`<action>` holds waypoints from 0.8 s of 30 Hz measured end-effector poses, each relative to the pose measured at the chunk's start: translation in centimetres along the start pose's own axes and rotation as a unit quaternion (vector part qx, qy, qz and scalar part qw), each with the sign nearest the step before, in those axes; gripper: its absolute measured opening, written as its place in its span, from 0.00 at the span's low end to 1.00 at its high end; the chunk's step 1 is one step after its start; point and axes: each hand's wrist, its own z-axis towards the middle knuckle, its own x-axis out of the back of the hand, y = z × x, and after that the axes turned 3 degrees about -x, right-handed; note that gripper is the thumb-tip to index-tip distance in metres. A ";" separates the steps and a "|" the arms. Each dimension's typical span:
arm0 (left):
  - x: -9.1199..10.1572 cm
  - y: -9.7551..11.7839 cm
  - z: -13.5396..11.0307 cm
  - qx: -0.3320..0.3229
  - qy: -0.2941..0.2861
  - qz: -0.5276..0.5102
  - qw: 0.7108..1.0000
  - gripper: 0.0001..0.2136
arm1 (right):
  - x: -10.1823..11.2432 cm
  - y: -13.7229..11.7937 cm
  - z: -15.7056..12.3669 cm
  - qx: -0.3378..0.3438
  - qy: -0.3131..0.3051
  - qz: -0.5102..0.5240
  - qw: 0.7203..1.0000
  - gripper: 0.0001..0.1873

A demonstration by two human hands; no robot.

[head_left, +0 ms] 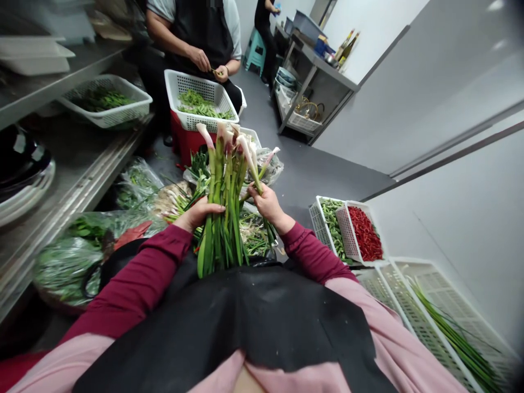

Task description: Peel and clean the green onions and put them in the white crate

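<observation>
Item: bundle of stalks [223, 213], centre of my view, just above the black apron [245, 322].
- Axis: long axis near vertical; pale pink-white bulb ends point up and away, green leaf tips down onto the apron, probably so the lap bears the weight.
- Left hand [200, 214]: fingers wrapped round the bundle's left side.
- Right hand [267, 204]: fingers closed on the right-hand stalks; the two-sided hold seems to keep them gathered.
- Right: basket of red chillies [365, 236].
- Far: a co-worker's hands [210, 64] over a white basket [176, 87].
</observation>
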 end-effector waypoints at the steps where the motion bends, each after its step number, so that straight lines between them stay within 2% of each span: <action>1: -0.1 0.0 -0.1 0.000 0.001 0.001 1.000 0.24 | 0.0 0.1 -0.1 -0.005 0.002 -0.003 1.000 0.13; 5: -0.4 -0.4 -0.2 0.015 0.007 -0.017 1.000 0.23 | 0.1 0.2 -0.4 -0.053 -0.021 0.037 0.998 0.12; 10: -0.5 -0.6 -0.2 0.030 0.001 -0.048 0.998 0.22 | -0.2 -0.5 -1.6 -0.097 -0.121 0.093 0.984 0.14; 13: -0.4 -0.6 -0.3 0.040 -0.011 -0.049 0.998 0.20 | 0.0 -0.9 -2.4 -0.134 -0.137 0.116 0.975 0.14; 16: -0.1 -0.5 -0.6 0.043 -0.014 -0.041 0.998 0.18 | 2.4 -1.5 -2.5 -0.159 -0.067 0.194 0.966 0.19; 18: 0.1 -0.4 -0.9 0.039 -0.011 -0.036 0.999 0.17 | 5.6 -2.0 -1.9 -0.147 0.015 0.268 0.952 0.22; 20: 0.3 -0.3 -1.2 0.037 -0.011 -0.035 0.999 0.17 | 9.3 -2.5 -1.0 -0.110 0.100 0.307 0.940 0.21; 22: 0.4 -0.2 -1.3 0.035 -0.010 -0.040 0.999 0.17 | 12.2 -2.7 -0.2 -0.067 0.184 0.283 0.939 0.17; 24: 0.4 -0.1 -1.3 0.035 -0.001 -0.044 0.998 0.17 | 13.2 -2.3 0.0 -0.039 0.228 0.187 0.955 0.12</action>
